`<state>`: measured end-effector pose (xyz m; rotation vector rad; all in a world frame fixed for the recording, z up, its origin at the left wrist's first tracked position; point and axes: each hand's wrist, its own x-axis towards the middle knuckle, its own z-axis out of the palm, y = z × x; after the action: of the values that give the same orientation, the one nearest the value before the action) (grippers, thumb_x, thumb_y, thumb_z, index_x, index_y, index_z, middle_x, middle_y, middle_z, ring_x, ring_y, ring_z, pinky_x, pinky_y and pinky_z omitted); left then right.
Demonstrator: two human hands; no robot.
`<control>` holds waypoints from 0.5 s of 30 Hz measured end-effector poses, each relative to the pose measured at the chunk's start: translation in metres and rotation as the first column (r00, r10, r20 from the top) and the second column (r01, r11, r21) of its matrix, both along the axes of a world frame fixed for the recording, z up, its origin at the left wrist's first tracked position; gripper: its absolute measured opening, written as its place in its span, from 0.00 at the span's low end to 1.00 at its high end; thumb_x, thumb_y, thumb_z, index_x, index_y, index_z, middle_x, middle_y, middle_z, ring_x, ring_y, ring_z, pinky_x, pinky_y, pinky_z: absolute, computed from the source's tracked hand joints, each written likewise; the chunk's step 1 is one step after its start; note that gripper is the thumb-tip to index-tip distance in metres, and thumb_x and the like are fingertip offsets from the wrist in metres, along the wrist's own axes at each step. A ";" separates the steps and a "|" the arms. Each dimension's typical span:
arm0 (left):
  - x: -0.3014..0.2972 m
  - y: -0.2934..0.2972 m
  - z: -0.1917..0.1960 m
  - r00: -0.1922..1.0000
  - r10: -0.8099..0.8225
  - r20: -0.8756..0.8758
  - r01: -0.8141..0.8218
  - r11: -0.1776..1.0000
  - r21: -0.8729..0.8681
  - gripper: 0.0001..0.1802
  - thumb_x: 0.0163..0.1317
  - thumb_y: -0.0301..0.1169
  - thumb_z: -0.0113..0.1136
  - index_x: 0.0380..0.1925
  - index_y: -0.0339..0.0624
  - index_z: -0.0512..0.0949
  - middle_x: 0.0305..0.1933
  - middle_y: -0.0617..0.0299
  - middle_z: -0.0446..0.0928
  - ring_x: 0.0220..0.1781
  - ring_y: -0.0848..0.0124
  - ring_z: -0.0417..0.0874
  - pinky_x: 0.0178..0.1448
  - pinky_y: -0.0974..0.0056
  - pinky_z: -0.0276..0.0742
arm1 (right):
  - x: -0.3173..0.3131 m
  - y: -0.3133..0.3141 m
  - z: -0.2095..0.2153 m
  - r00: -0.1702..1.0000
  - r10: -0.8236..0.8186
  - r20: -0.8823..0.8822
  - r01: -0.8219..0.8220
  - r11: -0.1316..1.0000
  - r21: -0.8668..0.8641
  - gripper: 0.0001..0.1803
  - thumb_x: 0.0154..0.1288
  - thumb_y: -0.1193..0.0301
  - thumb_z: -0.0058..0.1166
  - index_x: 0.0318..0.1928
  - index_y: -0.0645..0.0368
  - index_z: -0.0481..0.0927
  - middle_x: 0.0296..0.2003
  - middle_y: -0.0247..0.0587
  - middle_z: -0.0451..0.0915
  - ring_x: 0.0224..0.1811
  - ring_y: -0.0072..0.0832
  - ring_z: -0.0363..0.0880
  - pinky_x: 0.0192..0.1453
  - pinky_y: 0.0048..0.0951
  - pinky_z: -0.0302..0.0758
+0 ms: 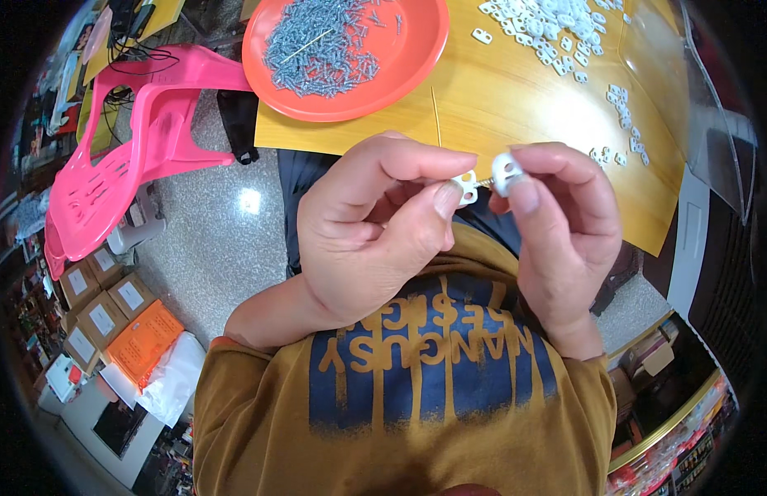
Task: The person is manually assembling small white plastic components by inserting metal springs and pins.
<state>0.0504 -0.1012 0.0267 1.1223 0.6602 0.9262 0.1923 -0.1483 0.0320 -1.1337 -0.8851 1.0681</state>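
Head view: both hands raised close to the chest, in front of the near edge of the wooden counter (516, 99).
Left hand (375, 231): thumb and fingers pinched shut on a small white plastic clip (466, 187).
Right hand (565, 240): fingers closed on a second, rounder white plastic piece (506, 172).
Screw (485, 181): a short metal shank shows between the two white parts, joining them.
Step in hand: by the look of it, fitting a screw through a clip; whether it is fully seated cannot be told.
Next move: likely calls for a steady pinch and a straight push or twist along the shank.
Supplies: orange tray (416, 50) of grey screws (321, 45); loose white clips (557, 29) on the counter, well apart from the hands.
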 end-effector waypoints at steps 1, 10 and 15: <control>0.000 0.000 0.000 1.000 0.002 -0.001 -0.002 1.000 0.001 0.10 0.56 0.18 0.49 0.39 0.34 0.73 0.29 0.65 0.71 0.25 0.85 0.71 0.27 0.81 0.67 | 0.001 0.001 0.000 0.999 -0.028 -0.025 0.027 0.999 -0.017 0.10 0.57 0.78 0.49 0.41 0.68 0.71 0.32 0.40 0.74 0.33 0.21 0.73 0.37 0.21 0.71; 0.000 0.001 -0.006 0.999 0.014 0.047 -0.014 1.000 -0.009 0.11 0.56 0.18 0.47 0.39 0.34 0.73 0.30 0.64 0.70 0.26 0.83 0.72 0.29 0.80 0.67 | 0.002 0.001 -0.001 0.985 -0.033 -0.168 0.021 0.997 -0.075 0.10 0.57 0.77 0.49 0.41 0.67 0.71 0.33 0.38 0.74 0.31 0.19 0.72 0.37 0.19 0.70; -0.001 0.003 -0.004 0.996 -0.085 -0.003 0.085 0.996 0.041 0.14 0.54 0.15 0.46 0.41 0.32 0.71 0.30 0.63 0.69 0.27 0.81 0.73 0.31 0.79 0.68 | 0.006 0.003 -0.003 0.951 -0.021 -0.310 -0.018 0.992 -0.122 0.11 0.58 0.77 0.49 0.42 0.66 0.71 0.35 0.37 0.75 0.31 0.18 0.73 0.37 0.17 0.71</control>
<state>0.0493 -0.0986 0.0227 1.1786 0.5919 0.8702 0.1984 -0.1456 0.0294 -1.0302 -0.5753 1.2737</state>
